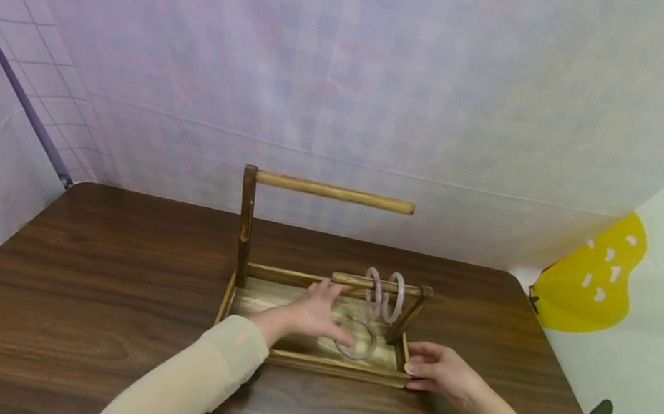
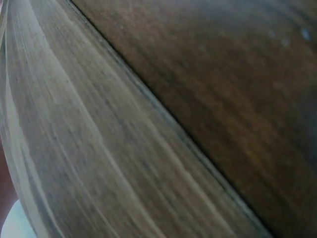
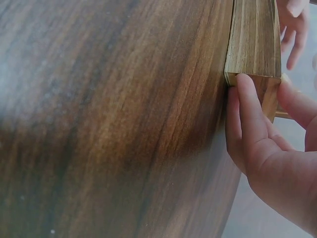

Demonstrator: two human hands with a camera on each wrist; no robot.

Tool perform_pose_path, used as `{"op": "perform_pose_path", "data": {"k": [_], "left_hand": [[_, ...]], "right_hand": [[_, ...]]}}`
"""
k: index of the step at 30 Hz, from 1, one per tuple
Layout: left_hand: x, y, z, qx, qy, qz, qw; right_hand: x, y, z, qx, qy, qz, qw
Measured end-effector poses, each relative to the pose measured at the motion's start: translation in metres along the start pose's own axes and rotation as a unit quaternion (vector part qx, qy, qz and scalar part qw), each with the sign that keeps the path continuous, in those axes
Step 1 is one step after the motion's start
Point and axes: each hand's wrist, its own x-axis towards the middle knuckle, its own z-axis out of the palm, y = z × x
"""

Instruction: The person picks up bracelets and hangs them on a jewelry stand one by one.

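A wooden jewelry stand (image 1: 339, 367) has a shallow tray base and two horizontal bars at different heights. Two pale, translucent bangles (image 1: 401, 296) hang on the low right bar (image 1: 349, 280). A third bangle (image 1: 374, 344) lies flat in the tray. Over the tray my left hand (image 1: 315, 311) reaches with fingers spread, its thumb above or at that bangle's edge; contact is unclear. With thumb and fingers, my right hand (image 1: 442, 375) grips the tray's near right corner, as the right wrist view shows too (image 3: 277, 153). The left wrist view shows only the tray's side wall (image 2: 99, 129) and the table.
A brown wood-grain table (image 1: 93, 314) carries the stand. The tall left post (image 1: 245, 222) holds a bare upper bar (image 1: 334, 193). Behind hangs a pale checked curtain (image 1: 352, 80). A yellow decoration (image 1: 601, 278) is on the right wall.
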Motion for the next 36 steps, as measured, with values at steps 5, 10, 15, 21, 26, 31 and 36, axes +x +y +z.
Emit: {"op": "perform_pose_path", "data": {"k": [5,10,15,21,26,31,36], "left_hand": [[0.002,0.002,0.003,0.046,0.006,0.031,0.9984],[0.004,0.004,0.010,0.091,0.019,0.055,0.9942],[0.007,0.005,0.017,0.149,0.021,0.056,0.9870],[0.011,0.006,0.022,0.184,0.020,0.054,0.9813],[0.012,0.007,0.023,0.180,0.009,0.051,0.9823],[0.013,0.008,0.024,0.189,0.008,0.052,0.9806],[0.014,0.010,0.025,0.186,-0.002,0.054,0.9811]], "right_hand": [[0.000,0.000,0.000,0.001,-0.002,-0.001,1.000],[0.000,0.000,0.000,0.005,-0.004,-0.005,1.000],[-0.001,0.000,-0.001,0.005,-0.007,-0.005,1.000],[0.000,0.000,0.000,0.010,-0.009,0.000,1.000],[-0.001,-0.001,-0.001,0.013,-0.009,0.009,1.000],[-0.001,-0.002,-0.001,0.014,-0.009,0.013,1.000],[-0.001,-0.002,0.000,0.014,-0.011,0.010,1.000]]}}
